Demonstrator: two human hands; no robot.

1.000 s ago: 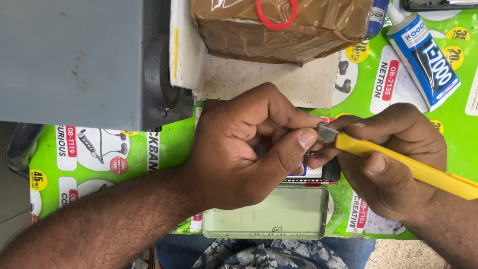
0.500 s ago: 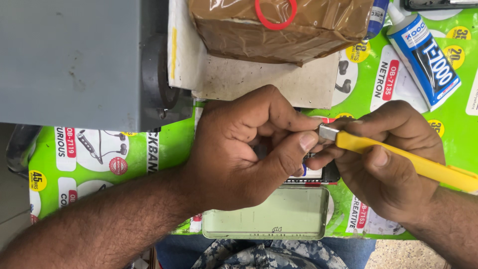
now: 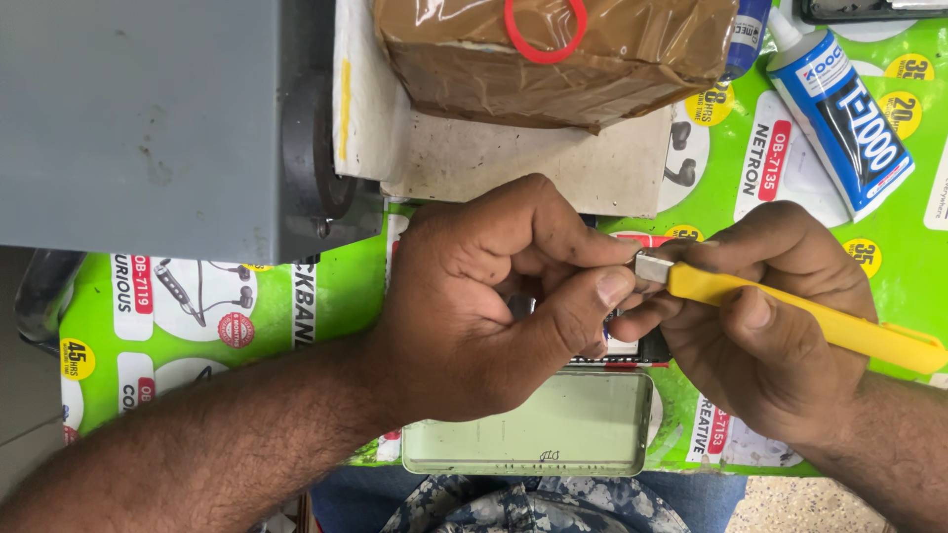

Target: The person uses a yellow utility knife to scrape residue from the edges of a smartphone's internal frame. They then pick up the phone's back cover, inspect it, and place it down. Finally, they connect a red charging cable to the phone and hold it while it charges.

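Two hands (image 3: 513,296) over green printed mat (image 3: 869,237); grey box (image 3: 138,118)

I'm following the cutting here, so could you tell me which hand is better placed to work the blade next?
Probably the right hand: it already grips the yellow utility knife, tip at the left hand, which pinches something hidden.

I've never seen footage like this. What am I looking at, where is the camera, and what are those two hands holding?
There is no machine here: a person wears a camera on the head, looking down at their own hands. The right hand grips a yellow utility knife, its metal tip at the left hand's fingers. The left hand is curled around something small that stays hidden. Below lies a pale green phone-shaped panel on a green printed mat. Farther off are a tape-wrapped parcel with a red rubber band, a glue tube and a grey box.
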